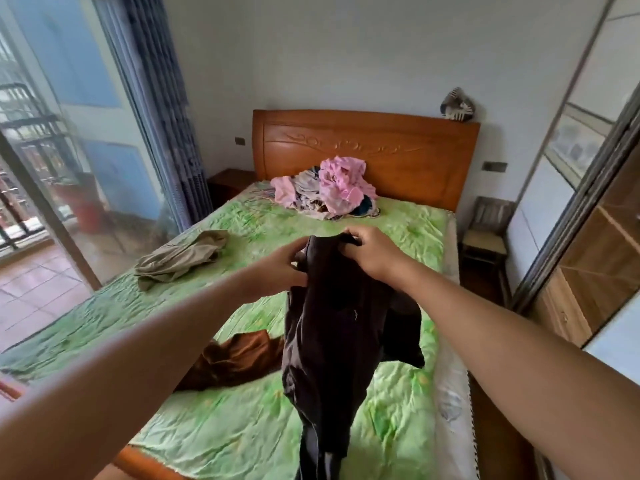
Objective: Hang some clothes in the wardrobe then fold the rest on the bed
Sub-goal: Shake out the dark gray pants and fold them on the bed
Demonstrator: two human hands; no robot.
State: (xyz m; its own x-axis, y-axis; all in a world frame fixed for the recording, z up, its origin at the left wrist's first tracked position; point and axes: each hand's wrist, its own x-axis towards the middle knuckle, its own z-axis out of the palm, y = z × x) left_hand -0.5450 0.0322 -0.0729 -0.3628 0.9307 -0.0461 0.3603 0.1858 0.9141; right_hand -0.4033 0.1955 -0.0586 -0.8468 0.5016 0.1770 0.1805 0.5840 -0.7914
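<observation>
Head view. Both forearms reached forward over the bed (214, 431) and converged at mid-frame. The left hand (281, 265) gripped the top edge of a dark garment (332, 327) from the left, fingers curled into the fabric. The right hand (371, 255), knuckles uppermost, pinched the same edge from the right, so that the two hands were close together. The garment hung from both hands above the green bedcover, its lower part trailing toward the bottom of the frame. On the bed lay a khaki garment (180, 259) at left, a brown garment (239, 356) just beside the hanging fabric, and a pile of pink and patterned clothes (332, 188) near the headboard (408, 150). The wardrobe (595, 258) stood at the right edge.
</observation>
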